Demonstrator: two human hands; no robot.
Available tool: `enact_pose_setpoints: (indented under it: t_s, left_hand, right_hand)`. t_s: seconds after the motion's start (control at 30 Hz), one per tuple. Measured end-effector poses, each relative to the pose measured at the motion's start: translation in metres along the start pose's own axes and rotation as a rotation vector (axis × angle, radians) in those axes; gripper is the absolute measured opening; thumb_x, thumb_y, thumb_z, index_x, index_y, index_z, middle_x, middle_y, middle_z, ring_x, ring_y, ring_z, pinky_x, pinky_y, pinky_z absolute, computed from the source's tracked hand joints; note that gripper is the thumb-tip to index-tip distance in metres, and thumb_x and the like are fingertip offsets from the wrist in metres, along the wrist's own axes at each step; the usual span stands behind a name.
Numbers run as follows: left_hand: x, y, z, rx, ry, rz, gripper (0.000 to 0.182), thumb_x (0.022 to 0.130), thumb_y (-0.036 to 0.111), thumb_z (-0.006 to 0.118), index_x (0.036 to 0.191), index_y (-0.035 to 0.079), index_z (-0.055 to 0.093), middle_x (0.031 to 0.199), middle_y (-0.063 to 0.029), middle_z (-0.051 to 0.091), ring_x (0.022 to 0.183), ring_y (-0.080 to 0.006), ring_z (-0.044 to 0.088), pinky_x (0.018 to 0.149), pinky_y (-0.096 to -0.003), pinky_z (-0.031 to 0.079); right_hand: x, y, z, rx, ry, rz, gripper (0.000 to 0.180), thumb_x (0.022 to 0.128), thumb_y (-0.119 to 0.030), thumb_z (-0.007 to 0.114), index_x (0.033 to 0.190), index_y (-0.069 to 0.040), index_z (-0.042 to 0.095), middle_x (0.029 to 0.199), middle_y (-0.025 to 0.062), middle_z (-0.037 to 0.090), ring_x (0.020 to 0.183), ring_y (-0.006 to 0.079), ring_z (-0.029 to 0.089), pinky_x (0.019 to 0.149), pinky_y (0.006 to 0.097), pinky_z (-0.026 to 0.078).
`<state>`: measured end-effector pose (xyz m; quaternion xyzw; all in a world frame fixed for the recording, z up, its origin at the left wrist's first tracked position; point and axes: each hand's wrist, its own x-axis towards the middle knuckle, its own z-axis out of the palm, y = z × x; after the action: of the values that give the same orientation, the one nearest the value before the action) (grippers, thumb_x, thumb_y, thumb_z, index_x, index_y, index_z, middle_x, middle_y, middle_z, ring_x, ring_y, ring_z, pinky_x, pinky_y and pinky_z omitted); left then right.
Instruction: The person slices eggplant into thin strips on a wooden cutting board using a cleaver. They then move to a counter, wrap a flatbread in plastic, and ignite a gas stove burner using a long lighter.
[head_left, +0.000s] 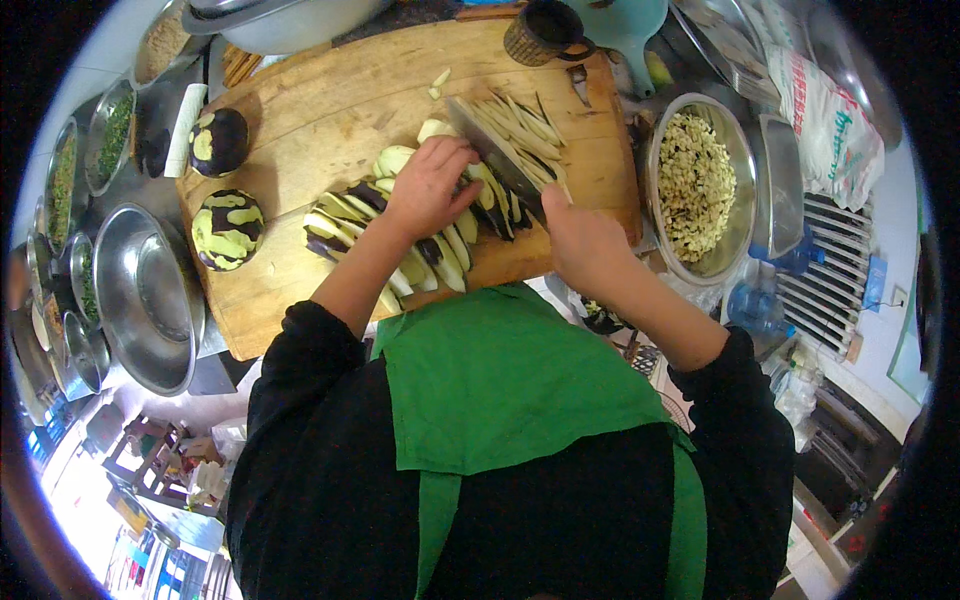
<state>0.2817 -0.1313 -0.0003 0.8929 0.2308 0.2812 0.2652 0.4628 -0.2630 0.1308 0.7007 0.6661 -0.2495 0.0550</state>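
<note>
My right hand is closed round the handle of a broad cleaver, its blade standing on a wooden cutting board. Left of the blade, my left hand rests with bent fingers on sliced eggplant, fingertips close to the steel. More overlapping eggplant slices with patches of dark peel fan out under and beside that wrist. Thin eggplant strips lie on the blade's right side. Two partly peeled whole eggplants, one upper and one lower, sit at the board's left end.
A steel bowl of diced pale pieces stands right of the board. An empty steel basin is at the left, near several bowls of chopped greens. A dark mug and a peel scrap are at the board's far right.
</note>
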Motion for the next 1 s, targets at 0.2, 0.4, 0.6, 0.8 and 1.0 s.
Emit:
enact_pose_setpoints:
  t_s: [0.2, 0.4, 0.6, 0.8, 1.0]
  left_hand:
    - [0.002, -0.004, 0.003, -0.002, -0.003, 0.012, 0.033, 0.076, 0.018, 0.074, 0.103, 0.005, 0.059, 0.11, -0.0123, 0.058, 0.104, -0.0331, 0.054, 0.09, -0.0409, 0.047]
    - [0.002, -0.001, 0.002, 0.025, 0.014, 0.02, 0.032, 0.075, 0.018, 0.074, 0.102, 0.006, 0.06, 0.109, -0.0109, 0.06, 0.104, -0.0319, 0.055, 0.089, -0.0408, 0.048]
    - [-0.004, 0.005, -0.002, -0.002, 0.09, 0.044, 0.029, 0.075, 0.015, 0.074, 0.099, 0.005, 0.061, 0.106, -0.0107, 0.061, 0.101, -0.0312, 0.058, 0.086, -0.0399, 0.05]
    - [-0.009, 0.006, -0.005, 0.004, 0.082, 0.045, 0.026, 0.076, 0.013, 0.073, 0.098, 0.005, 0.061, 0.105, -0.0112, 0.061, 0.1, -0.0312, 0.058, 0.086, -0.0397, 0.05]
    - [-0.007, 0.002, 0.0, 0.023, 0.048, 0.039, 0.028, 0.076, 0.014, 0.074, 0.1, 0.005, 0.062, 0.105, -0.0108, 0.061, 0.101, -0.031, 0.057, 0.086, -0.0392, 0.049]
  right_hand:
    - [0.051, 0.002, 0.023, 0.058, -0.084, 0.062, 0.031, 0.087, -0.006, 0.049, 0.116, -0.002, 0.039, 0.083, 0.0261, 0.065, 0.078, 0.0473, 0.063, 0.067, 0.0561, 0.048]
    - [0.069, 0.016, 0.057, 0.081, 0.134, -0.011, 0.023, 0.088, -0.009, 0.052, 0.108, -0.003, 0.041, 0.082, 0.0268, 0.065, 0.077, 0.047, 0.064, 0.065, 0.0571, 0.048]
    - [0.05, 0.025, 0.049, 0.237, 0.256, -0.001, 0.021, 0.093, -0.015, 0.054, 0.104, -0.005, 0.039, 0.074, 0.0278, 0.06, 0.071, 0.0497, 0.059, 0.062, 0.0578, 0.043]
    - [0.012, 0.013, 0.022, 0.095, 0.117, -0.011, 0.021, 0.091, -0.012, 0.051, 0.106, -0.003, 0.039, 0.076, 0.0278, 0.062, 0.073, 0.0493, 0.061, 0.065, 0.0585, 0.045]
    - [-0.001, -0.002, 0.008, 0.014, -0.033, 0.026, 0.022, 0.09, -0.01, 0.044, 0.109, -0.001, 0.039, 0.084, 0.0277, 0.066, 0.078, 0.0476, 0.065, 0.069, 0.058, 0.049]
